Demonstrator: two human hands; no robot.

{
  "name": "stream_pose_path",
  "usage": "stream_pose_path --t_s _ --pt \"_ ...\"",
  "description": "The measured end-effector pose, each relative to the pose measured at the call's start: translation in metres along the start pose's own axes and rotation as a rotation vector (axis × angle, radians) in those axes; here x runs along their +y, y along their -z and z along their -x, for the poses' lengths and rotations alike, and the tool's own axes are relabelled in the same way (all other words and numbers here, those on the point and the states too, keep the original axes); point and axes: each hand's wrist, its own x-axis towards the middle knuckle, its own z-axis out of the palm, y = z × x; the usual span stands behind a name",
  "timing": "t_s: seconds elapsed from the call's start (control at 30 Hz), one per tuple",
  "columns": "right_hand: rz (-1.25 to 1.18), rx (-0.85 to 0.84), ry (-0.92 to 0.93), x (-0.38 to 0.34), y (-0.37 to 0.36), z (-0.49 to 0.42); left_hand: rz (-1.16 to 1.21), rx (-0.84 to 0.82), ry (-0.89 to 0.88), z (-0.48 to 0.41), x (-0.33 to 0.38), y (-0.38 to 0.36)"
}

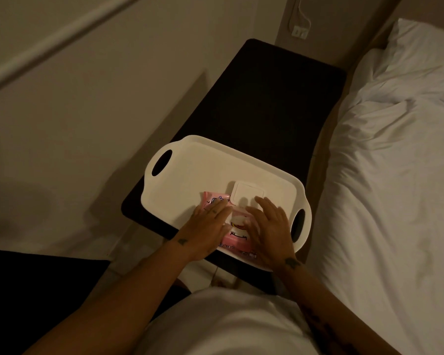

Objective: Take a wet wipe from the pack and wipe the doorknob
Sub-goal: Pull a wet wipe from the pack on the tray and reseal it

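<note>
So the pink wipe pack [235, 235] sat on a white tray [190, 172] on the dark worktop [267, 103] next to the bed [395, 175], its white flip lid [248, 194] standing open. The left hand [207, 228] lay flat on the pack, fingers spread, pinning it down without gripping it. The right hand [268, 228] hovered at the opening, fingers loose and apart, nothing pinched yet. Looked like the pulling-a-wipe step, just starting. I'd guess the next move needed a pinch on the top wipe while the other hand kept the pack down. No doorknob anywhere in sight.
</note>
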Motion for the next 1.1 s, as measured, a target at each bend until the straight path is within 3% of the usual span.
stream_pose_path --t_s 0.27,0.43,0.8,1.1 --pt "-0.141 0.025 0.060 0.001 -0.020 0.003 -0.081 -0.006 0.021 0.006 -0.004 -0.017" --pt "-0.219 0.028 -0.043 0.003 -0.021 0.002 -0.095 0.020 0.008 0.005 -0.007 -0.023" --pt "-0.125 -0.025 -0.015 0.013 0.004 0.002 -0.078 0.019 0.000 0.004 -0.006 -0.022" --pt "-0.158 0.104 -0.034 0.023 0.028 0.011 -0.066 0.019 0.012 0.005 -0.008 -0.024"
